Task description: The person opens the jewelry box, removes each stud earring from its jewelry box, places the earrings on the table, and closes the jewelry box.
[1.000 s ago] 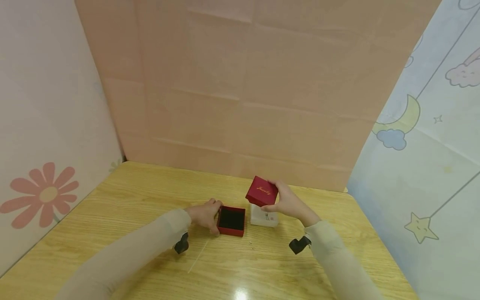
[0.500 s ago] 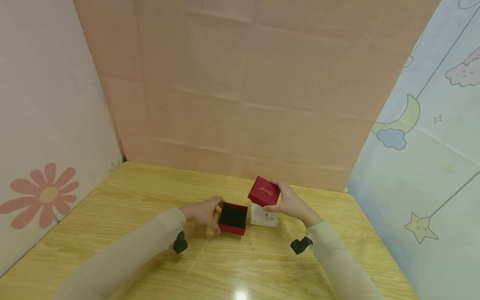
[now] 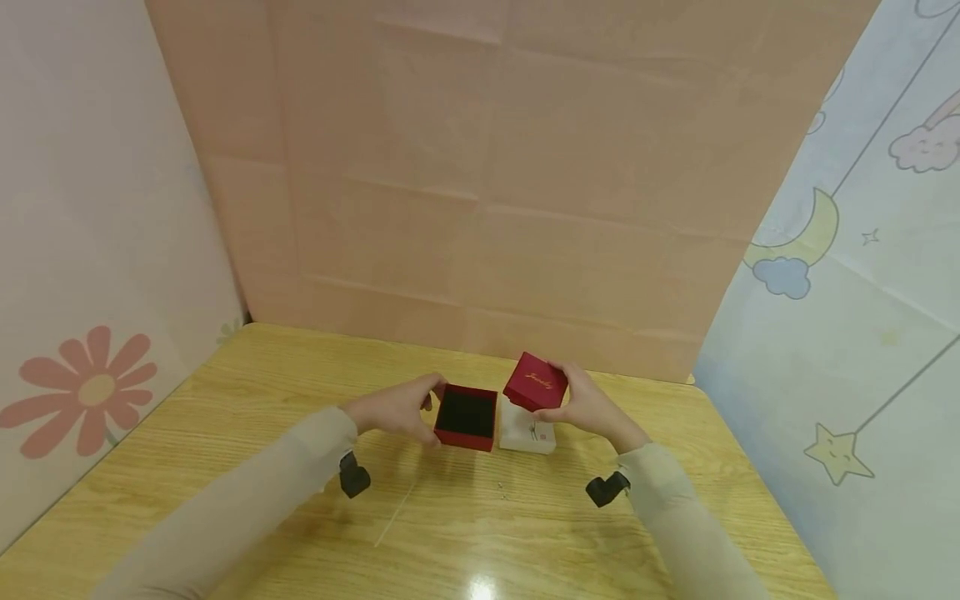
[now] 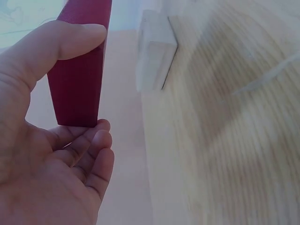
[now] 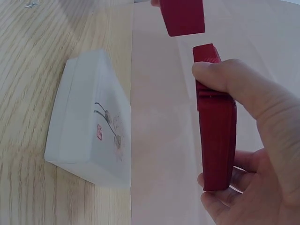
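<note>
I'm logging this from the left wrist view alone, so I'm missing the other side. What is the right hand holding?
Observer: The right hand grips a red square piece with gold lettering on top; lid or closed box, I can't tell.

Operator: And the red box in the left hand: I see only its outside. What's within?

Observer: The head view shows a black lining.

Operator: Anything printed on the white box?

Observer: Yes, the right wrist view shows a small red mark on it.
</note>
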A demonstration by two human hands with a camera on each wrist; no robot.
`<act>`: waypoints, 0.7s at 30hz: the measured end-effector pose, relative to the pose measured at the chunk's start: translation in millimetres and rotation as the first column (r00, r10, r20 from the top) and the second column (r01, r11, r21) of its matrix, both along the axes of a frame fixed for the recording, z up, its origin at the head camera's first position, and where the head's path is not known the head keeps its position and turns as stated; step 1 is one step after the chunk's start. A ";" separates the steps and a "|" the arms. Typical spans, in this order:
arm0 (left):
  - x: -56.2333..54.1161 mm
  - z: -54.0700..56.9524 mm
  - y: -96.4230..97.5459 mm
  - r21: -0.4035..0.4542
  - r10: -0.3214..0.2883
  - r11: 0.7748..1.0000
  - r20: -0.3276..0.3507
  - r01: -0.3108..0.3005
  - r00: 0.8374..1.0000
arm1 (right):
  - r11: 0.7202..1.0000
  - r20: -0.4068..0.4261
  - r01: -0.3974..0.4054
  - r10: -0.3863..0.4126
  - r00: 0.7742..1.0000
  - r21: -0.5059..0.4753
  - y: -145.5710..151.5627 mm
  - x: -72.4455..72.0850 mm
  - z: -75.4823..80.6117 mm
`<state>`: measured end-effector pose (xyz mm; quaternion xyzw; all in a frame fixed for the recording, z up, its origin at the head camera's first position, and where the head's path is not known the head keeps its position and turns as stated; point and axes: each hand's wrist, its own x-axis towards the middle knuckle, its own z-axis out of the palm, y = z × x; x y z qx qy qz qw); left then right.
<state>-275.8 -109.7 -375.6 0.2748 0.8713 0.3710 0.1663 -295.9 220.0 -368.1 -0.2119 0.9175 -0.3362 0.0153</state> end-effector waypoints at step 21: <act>0.2 2.3 -0.5 -0.004 0.013 1.000 0.019 -0.013 1.000 | 1.000 -0.036 -0.017 0.016 0.999 -0.013 -12.1 10.8 27.1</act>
